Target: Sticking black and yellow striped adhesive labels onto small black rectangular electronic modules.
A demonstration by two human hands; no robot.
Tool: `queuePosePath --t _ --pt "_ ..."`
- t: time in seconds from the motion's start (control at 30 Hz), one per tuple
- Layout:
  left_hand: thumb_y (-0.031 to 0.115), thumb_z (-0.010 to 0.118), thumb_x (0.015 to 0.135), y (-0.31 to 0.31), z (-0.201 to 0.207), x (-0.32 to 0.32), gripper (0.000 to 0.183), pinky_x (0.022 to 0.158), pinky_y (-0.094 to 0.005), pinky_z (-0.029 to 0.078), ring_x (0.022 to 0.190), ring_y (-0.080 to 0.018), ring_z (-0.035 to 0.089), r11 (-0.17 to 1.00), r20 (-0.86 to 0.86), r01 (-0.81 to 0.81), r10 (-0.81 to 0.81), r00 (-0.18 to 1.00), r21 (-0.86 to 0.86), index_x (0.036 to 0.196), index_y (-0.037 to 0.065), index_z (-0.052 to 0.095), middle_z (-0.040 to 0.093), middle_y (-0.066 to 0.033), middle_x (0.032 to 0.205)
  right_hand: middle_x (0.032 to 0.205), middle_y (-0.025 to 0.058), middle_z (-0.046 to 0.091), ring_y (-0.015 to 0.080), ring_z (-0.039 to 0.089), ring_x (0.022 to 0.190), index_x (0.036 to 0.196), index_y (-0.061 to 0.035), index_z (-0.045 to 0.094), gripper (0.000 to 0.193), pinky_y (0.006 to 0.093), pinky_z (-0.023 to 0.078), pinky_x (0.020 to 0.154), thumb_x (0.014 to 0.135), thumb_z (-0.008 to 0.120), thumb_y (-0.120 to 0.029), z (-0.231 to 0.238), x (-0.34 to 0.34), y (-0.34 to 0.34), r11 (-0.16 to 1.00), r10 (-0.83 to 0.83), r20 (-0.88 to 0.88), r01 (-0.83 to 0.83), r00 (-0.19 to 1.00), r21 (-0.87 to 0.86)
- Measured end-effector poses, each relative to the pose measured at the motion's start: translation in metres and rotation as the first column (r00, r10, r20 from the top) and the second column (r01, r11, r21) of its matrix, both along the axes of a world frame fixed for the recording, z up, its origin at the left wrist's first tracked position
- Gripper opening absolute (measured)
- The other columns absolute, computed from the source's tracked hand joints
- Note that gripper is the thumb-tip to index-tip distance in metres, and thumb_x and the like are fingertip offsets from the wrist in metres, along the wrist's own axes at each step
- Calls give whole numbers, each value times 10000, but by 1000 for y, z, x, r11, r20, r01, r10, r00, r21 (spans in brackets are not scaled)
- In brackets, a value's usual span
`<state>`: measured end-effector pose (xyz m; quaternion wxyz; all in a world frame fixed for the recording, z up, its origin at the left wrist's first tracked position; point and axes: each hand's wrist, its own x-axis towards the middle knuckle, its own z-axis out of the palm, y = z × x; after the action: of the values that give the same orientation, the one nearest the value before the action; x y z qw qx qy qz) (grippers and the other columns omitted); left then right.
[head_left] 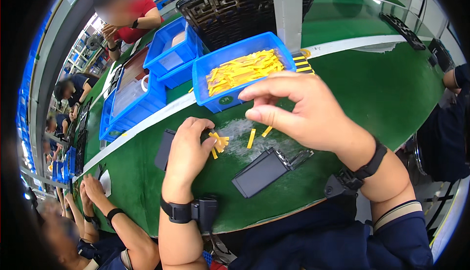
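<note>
My left hand (187,145) is closed around a small fanned bunch of yellow strips (221,143), which stick out by the thumb. My right hand (306,108) hovers over the worktop near the front right of a blue bin (211,105). Its thumb and index finger are curled but apart, with nothing visible between them. Many loose yellow strips (245,70) fill that bin. Two single strips lie below the right hand, one yellow strip (251,138) left of the other. Nearer to me sits a dark grey flat rectangular part (260,173) with a black bracket-like end.
Another dark flat part (164,150) lies left of my left hand. Stacked blue bins (169,49) stand at the back left, and a grey post (287,12) rises behind the strip bin. A co-worker's hands (93,190) are close on the left of the green worktop (142,191).
</note>
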<state>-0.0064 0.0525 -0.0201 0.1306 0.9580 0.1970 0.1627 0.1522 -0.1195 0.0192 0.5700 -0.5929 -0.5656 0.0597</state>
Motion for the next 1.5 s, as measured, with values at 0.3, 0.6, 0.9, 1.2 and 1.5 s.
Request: queuePosePath --t 0.3,0.6,0.9,1.2,1.5 --pt "15 759 553 14 17 10 425 829 -349 439 951 -276 545 960 -173 269 -279 945 -79 945 39 597 571 -93 969 812 76 597 122 555 744 942 38 648 168 230 427 668 793 624 -36 45 39 -64 998 67 15 -67 998 -15" --pt "95 766 536 15 20 24 314 707 -373 437 801 -304 529 963 -324 270 -260 909 -15 764 56 554 535 -99 785 801 53 657 107 587 729 925 6 661 226 252 469 666 818 628 -191 -1 221 -160 871 -406 27 395 914 -292" --pt "134 673 719 -34 60 53 172 603 -359 426 648 -256 543 981 -627 -58 -73 776 -185 780 2 581 584 -148 708 931 159 652 319 628 882 905 -100 685 229 395 490 793 724 583 -196 -22 423 -338 -27 -860 494 955 129 -296" --pt "15 615 771 -9 36 25 130 576 -267 477 663 -129 620 915 -672 -317 72 737 -250 901 8 616 663 -97 734 1083 194 589 341 581 1018 1056 -48 607 289 411 477 866 805 515 -159 -48 519 -438 -564 -738 574 791 -355 -236" --pt "-53 544 790 -5 42 13 217 660 -269 511 745 -165 637 706 -695 -542 99 712 -455 1000 -18 583 668 -94 830 1113 230 588 352 579 1033 1167 21 452 763 417 461 870 685 690 -522 -55 586 -466 -585 -732 599 750 -325 -308"
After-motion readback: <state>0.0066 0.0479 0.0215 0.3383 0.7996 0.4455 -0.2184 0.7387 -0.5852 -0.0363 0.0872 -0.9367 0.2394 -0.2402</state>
